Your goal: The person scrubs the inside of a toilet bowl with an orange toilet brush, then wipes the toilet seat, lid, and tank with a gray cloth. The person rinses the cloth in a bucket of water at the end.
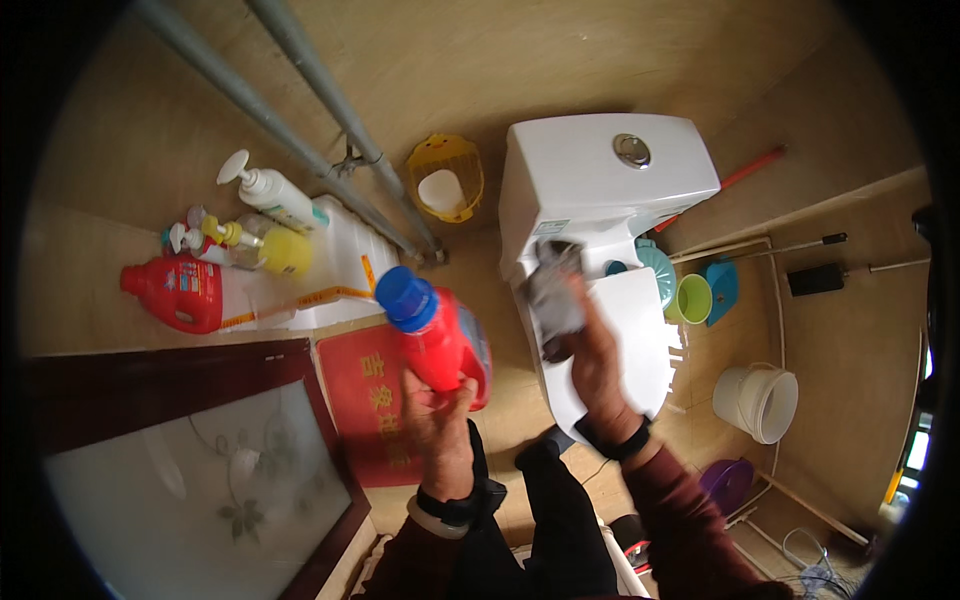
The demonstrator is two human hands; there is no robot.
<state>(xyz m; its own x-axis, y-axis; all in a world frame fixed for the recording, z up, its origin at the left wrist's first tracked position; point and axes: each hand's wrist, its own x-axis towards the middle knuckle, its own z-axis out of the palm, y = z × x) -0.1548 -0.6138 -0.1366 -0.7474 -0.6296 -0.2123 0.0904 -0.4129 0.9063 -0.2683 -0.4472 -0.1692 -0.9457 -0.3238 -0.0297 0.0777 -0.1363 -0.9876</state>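
My left hand point(442, 427) grips a red plastic bottle point(442, 341) with a blue screw cap, tilted up and to the left. In my right hand point(600, 367) is a crumpled grey cloth point(556, 292), blurred, over the left side of the white toilet point(622, 322). The toilet lid is down. To the left, a white foam box point(349, 232) bears a white pump bottle point(281, 195), a yellow pump bottle point(281, 251) and a red jug point(184, 292) lying on its side.
Grey pipes point(330, 90) run down the wall beside a yellow basket point(446, 180). A red mat point(371, 405) lies by the glass-panelled door point(225, 480). Right of the toilet are a green bin point(691, 298), a blue dustpan point(721, 292), a white bucket point(754, 403) and a purple basin point(726, 486).
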